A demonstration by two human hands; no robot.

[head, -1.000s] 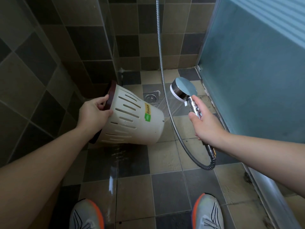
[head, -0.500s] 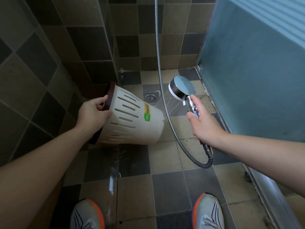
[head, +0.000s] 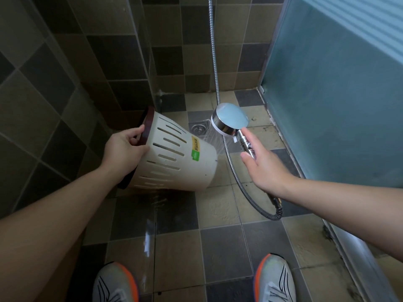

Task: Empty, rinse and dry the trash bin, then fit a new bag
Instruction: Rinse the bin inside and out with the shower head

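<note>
Two tiled walls and a frosted door point(head: 338, 94) box me in. On the wet floor point(head: 220, 205), my trash bin point(head: 174, 158) tilts — left hand point(head: 124, 149) gripping its rim, right hand point(head: 261, 164) holding the shower head point(head: 230, 118), fingers partly extended.

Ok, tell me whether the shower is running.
On. Fine streams of water spray from the shower head toward the bottom of the tipped bin, and the floor is wet.

I see a cream slotted trash bin point(head: 174, 158) with a dark brown rim and yellow-green label, a chrome shower head point(head: 229, 118), checkered grey-beige floor point(head: 218, 243), and white-orange shoes point(head: 272, 280).
</note>
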